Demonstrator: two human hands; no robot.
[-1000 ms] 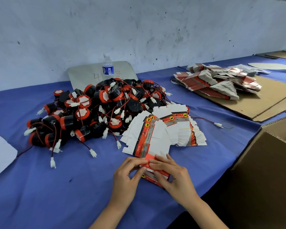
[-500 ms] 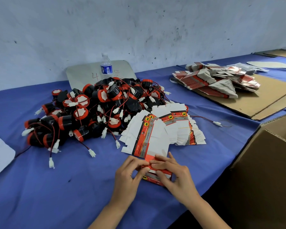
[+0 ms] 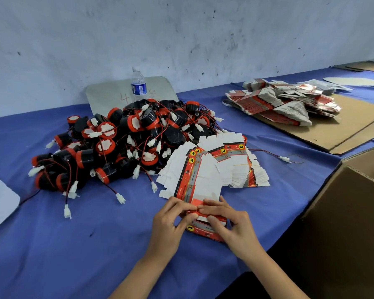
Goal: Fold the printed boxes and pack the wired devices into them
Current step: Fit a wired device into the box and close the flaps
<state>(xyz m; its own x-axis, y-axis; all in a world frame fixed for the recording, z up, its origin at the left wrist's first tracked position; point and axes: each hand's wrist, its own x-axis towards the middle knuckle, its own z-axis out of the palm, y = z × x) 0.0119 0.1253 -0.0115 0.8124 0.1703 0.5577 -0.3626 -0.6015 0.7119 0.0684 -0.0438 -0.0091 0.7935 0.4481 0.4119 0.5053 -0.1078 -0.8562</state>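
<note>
A small red and grey printed box stands on the blue tablecloth near the front edge. My left hand grips its left side and my right hand grips its right side, fingertips of both meeting on the box's top flap. Just behind it fans a stack of flat printed box blanks, white side up with red strips. A big heap of black and red wired devices with white plugs lies left of the blanks.
An open brown carton stands at the right edge. A second pile of flat boxes lies on cardboard at the back right. A water bottle stands behind the heap by the wall. One loose wire lies right of the blanks.
Both hands stay on the small box; the fingers have shifted slightly on its top flap, with more of the box's printed front showing below them. The view has drifted a little.
</note>
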